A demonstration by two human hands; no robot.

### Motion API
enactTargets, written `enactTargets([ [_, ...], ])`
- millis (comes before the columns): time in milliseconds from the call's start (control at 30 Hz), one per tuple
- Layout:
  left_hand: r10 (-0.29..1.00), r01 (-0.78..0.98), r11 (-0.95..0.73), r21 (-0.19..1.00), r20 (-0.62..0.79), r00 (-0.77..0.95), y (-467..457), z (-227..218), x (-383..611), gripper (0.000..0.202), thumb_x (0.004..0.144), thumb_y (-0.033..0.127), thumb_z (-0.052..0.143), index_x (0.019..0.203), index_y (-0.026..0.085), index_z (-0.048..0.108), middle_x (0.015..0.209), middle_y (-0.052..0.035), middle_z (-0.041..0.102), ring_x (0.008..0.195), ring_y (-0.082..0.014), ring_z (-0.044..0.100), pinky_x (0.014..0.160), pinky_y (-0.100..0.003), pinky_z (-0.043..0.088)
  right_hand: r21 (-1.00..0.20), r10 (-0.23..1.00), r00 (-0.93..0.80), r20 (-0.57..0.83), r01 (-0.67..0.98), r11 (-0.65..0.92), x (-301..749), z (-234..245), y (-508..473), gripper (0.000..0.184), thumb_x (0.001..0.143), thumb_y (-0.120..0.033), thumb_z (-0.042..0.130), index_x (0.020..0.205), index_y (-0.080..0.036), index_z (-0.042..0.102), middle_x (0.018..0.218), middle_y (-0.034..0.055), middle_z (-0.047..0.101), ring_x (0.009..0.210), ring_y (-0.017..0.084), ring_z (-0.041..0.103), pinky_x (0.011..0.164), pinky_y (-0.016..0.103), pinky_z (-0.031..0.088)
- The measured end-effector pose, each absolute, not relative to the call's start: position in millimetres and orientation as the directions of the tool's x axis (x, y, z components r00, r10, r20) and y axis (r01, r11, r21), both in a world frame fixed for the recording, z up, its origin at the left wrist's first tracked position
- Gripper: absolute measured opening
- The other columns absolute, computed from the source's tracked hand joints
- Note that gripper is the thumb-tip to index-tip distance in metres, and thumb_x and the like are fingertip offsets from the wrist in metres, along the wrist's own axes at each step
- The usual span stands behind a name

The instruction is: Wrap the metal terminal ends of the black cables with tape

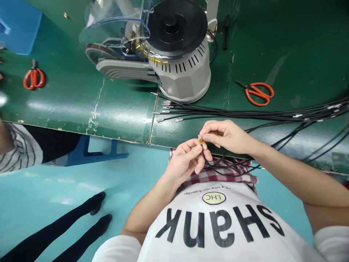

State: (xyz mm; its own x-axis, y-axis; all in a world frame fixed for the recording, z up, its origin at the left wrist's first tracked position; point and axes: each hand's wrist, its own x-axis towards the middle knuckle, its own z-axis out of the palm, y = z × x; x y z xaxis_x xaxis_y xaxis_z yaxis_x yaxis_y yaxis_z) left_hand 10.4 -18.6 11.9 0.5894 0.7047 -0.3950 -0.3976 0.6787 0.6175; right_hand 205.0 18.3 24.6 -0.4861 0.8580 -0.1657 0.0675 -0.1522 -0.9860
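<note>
Black cable (226, 168) loops down from the small clear-and-brass plug (200, 140), which is pinched at the fingertips of both hands in the head view. The left hand (185, 162) grips the plug from below, its thumb and forefinger closed on it, with the other fingers curled loosely. The right hand (226, 136) closes on it from the other side, with its thumb and forefinger pressed on the plug and the remaining fingers bent around the cable. Neither hand has let go, and the plug sits between the two sets of fingertips, just above the person's lap.

The cable runs from the fingers down over a red-checked cloth (215, 174), which lies below the hands. Above the fingers, at the edge of a green bench (109, 112), a bundle of black cables (245, 113) lies with its plugged ends pointing left. Orange scissors (257, 92) lie beyond that bundle, up and to the right of the fingers. A grey tape dispenser (178, 74) stands further up, directly beyond the fingers, and a second pair of orange scissors (34, 78) lies far to their left. Well left of the hands, on the teal floor (62, 182), are another person's black-clad legs (62, 233) and a striped sleeve (19, 151).
</note>
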Motion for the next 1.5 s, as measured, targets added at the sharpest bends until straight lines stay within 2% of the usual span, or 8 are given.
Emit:
enactTargets([
  [133,0.797,-0.407,0.58,0.705,-0.388,0.463,-22.6,15.5,7.3,0.026,0.095,0.038,0.064,0.108,0.019,0.054,0.081,-0.0054,0.073,0.048,-0.0124,0.064,0.048,-0.021,0.049,-0.889,0.919,-0.389,-0.059,0.439,0.129,210.8,29.3,26.0,0.022,0.098,-0.034,0.057,0.096,-0.019,0.072,0.096,0.0045,0.068,0.071,0.013,0.057,0.064,0.027,0.042],
  [367,0.878,-0.194,0.457,0.868,-0.405,0.255,-35.9,14.3,-2.6,0.031,0.093,0.045,0.063,0.102,0.015,0.065,0.086,-0.0087,0.073,0.052,-0.0146,0.065,0.048,-0.026,0.051,-0.144,0.877,-0.472,0.087,0.866,0.48,201.2,16.9,48.0,0.023,0.101,-0.028,0.051,0.104,-0.018,0.071,0.1,0.0084,0.068,0.078,0.02,0.062,0.065,0.035,0.033],
  [600,0.999,0.54,0.017,0.841,0.011,-0.05,-32.5,16.8,-36.9,0.018,0.078,0.03,0.081,0.089,0.021,0.069,0.081,-0.0015,0.057,0.074,-0.0168,0.049,0.071,-0.029,0.042,-0.324,0.885,-0.461,0.068,0.828,0.456,203.9,35.5,36.3,0.015,0.102,-0.024,0.047,0.098,-0.018,0.06,0.1,0.0063,0.065,0.077,0.018,0.061,0.067,0.032,0.04],
  [767,0.995,0.098,0.094,0.991,-0.098,0.035,-18.2,27.9,-15.9,0.029,0.086,0.03,0.073,0.114,0.023,0.072,0.095,-0.0061,0.069,0.075,-0.0166,0.059,0.076,-0.03,0.049,-0.561,0.893,-0.45,0.034,0.731,0.389,210.0,45.4,-0.5,0.011,0.102,-0.026,0.046,0.101,-0.021,0.056,0.095,0.0049,0.063,0.079,0.018,0.06,0.07,0.031,0.045],
  [933,0.926,-0.349,0.333,0.876,-0.233,0.298,-3.2,34.1,13.9,0.023,0.095,0.033,0.063,0.104,0.016,0.076,0.097,-0.0112,0.076,0.068,-0.0165,0.07,0.067,-0.03,0.053,-0.641,0.913,-0.408,-0.006,0.702,0.31,240.6,44.9,-4.2,0.015,0.1,-0.031,0.053,0.108,-0.022,0.061,0.101,0.0061,0.068,0.076,0.017,0.063,0.069,0.03,0.048],
  [1200,0.833,-0.345,0.248,0.905,-0.017,0.553,1.7,55.9,38.9,0.025,0.099,0.027,0.057,0.117,0.017,0.072,0.101,-0.0102,0.076,0.086,-0.0208,0.076,0.08,-0.033,0.059,0.034,0.991,-0.064,0.117,0.998,0.061,351.1,18.1,45.9,0.034,0.096,-0.023,0.046,0.122,-0.014,0.067,0.116,0.0163,0.071,0.108,0.034,0.065,0.084,0.042,0.051],
  [1333,0.82,-0.126,-0.038,0.991,0.103,0.563,7.0,60.4,50.2,0.016,0.095,0.026,0.065,0.099,0.018,0.079,0.095,-0.0079,0.079,0.077,-0.0173,0.07,0.074,-0.032,0.055,-0.128,0.995,-0.068,0.067,0.989,0.076,354.4,27.4,47.1,0.038,0.09,-0.022,0.054,0.126,-0.018,0.066,0.11,0.0118,0.072,0.095,0.029,0.069,0.08,0.04,0.053],
  [1500,0.771,0.011,-0.362,0.932,0.293,0.565,11.0,51.4,61.4,0.012,0.089,0.019,0.071,0.098,0.021,0.079,0.085,-0.0043,0.078,0.079,-0.0179,0.062,0.083,-0.037,0.049,-0.748,0.984,-0.122,-0.129,0.664,-0.016,344.3,61.1,13.5,0.033,0.088,-0.029,0.063,0.12,-0.023,0.063,0.105,0.0065,0.07,0.087,0.021,0.069,0.082,0.035,0.055],
])
